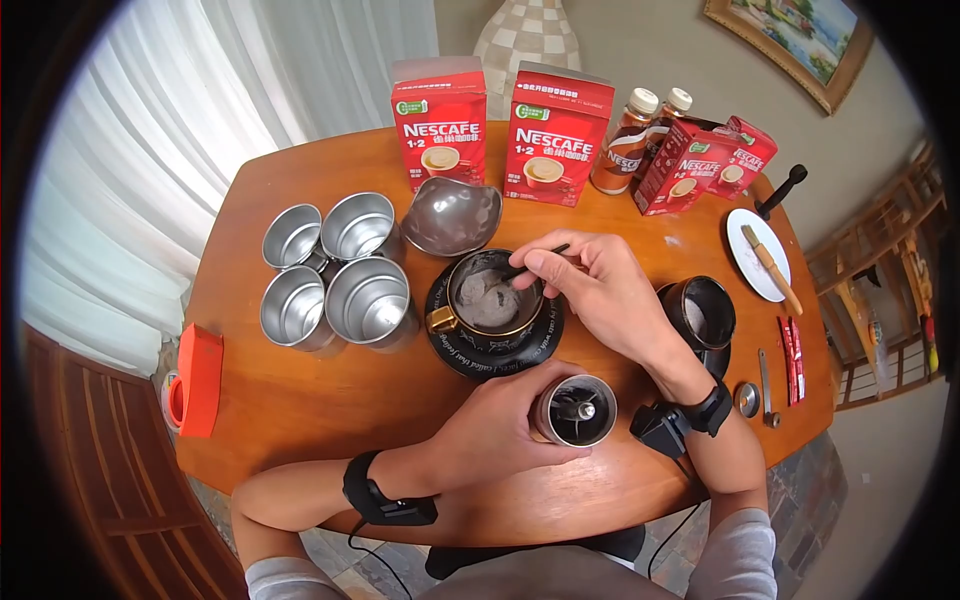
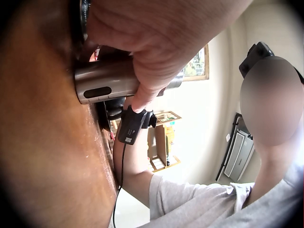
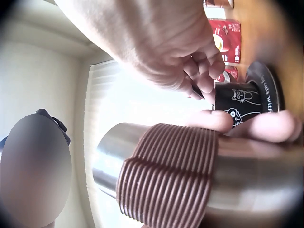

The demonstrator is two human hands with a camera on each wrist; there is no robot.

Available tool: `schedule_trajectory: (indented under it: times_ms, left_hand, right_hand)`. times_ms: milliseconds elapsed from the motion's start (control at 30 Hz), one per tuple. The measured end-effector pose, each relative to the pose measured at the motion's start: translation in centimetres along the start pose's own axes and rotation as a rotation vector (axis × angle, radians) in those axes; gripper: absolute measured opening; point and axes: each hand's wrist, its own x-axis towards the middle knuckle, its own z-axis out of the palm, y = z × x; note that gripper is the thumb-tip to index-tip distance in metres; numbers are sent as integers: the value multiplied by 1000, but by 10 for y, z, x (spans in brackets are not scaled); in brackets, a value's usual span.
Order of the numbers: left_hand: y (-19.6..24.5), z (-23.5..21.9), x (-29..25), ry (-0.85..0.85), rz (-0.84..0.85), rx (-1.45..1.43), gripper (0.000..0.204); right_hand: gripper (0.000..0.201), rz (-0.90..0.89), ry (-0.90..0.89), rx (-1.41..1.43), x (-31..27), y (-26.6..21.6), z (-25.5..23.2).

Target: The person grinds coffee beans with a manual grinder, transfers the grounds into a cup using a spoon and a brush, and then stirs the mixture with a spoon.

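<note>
My left hand (image 1: 497,420) grips a cylindrical metal hand coffee grinder (image 1: 583,412) with a ribbed brown band (image 3: 173,171). Its open top, showing a central shaft, faces up in the head view, and its base is at the tabletop in the left wrist view. My right hand (image 1: 615,295) pinches the thin dark handle (image 1: 548,258) of a utensil whose lower end reaches into a black cup (image 3: 236,99). Greyish contents (image 1: 488,300) lie inside this gold-handled cup. Beneath it is a black saucer (image 1: 470,352) with white lettering.
Several steel mugs (image 1: 370,300) stand left, near a brown bowl (image 1: 452,215) and an orange object (image 1: 202,380). Red Nescafe boxes (image 1: 560,140) and bottles (image 1: 622,150) line the back. Right are another black cup (image 1: 712,290), a brush (image 1: 770,268) on a white plate (image 1: 738,232), and red sachets (image 1: 791,360).
</note>
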Motion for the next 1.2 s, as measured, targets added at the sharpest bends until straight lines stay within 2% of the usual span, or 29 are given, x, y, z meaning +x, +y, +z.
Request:
schedule_trajectory:
  times_ms: [267,467,767,867,967,1200]
  left_hand:
    - [2,0,-1,4,-2,-5,61]
    - [4,7,-2,83,-27,-26,59]
    - [0,11,2,130,-20,-34,61]
    - [-1,11,1,133,-6,-12,61]
    - [1,12,2,138,7,-25,59]
    - [0,11,2,125,-6,-31,57]
  right_hand:
    - [26,-65,-5,3,-1,0,-9]
    - [27,-75,38,-170,-6,-6,-10]
    - [26,-127,48,-192,-9,-3,-10]
    - [24,-139,20,-220,-12,-10,-6]
    - [22,-344,-33,-347,-12,-6,1]
    - [21,-338,-113,-348,-11,-3,2]
